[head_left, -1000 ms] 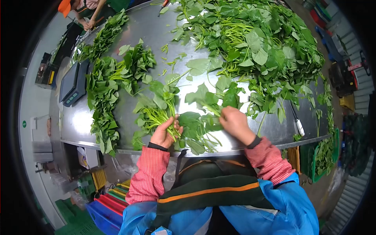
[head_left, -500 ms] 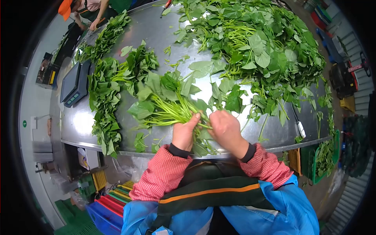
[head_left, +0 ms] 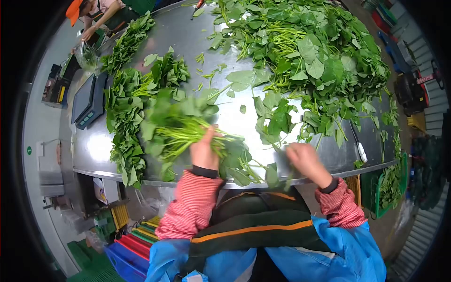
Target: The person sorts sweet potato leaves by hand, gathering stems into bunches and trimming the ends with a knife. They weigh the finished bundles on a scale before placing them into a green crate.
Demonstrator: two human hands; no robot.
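Note:
My left hand (head_left: 205, 149) is wrapped round a bunch of leafy green stems (head_left: 176, 134), held above the front part of the metal table (head_left: 188, 37). Its leaves point left and are blurred. To the right, my right hand (head_left: 304, 159) is closed near the table's front edge, with a leafy stem (head_left: 275, 175) hanging by its fingers; what its fingertips hold is too blurred to make out. Behind my right hand lie loose leafy stems (head_left: 279, 117), beside a big heap of greens (head_left: 324, 56). Bundled greens (head_left: 127, 113) form a row on the left.
A scale (head_left: 89, 101) stands at the table's left edge. A knife (head_left: 361, 151) lies at the right. At the back left a person in an orange cap (head_left: 73, 11) handles a clear bag (head_left: 86, 57). Coloured crates (head_left: 127, 258) sit below the table at the lower left.
My hands have moved apart: the left one leftward with the bunch, the right one to the right. The other person's hands have shifted left, and a clear bag now shows beneath them.

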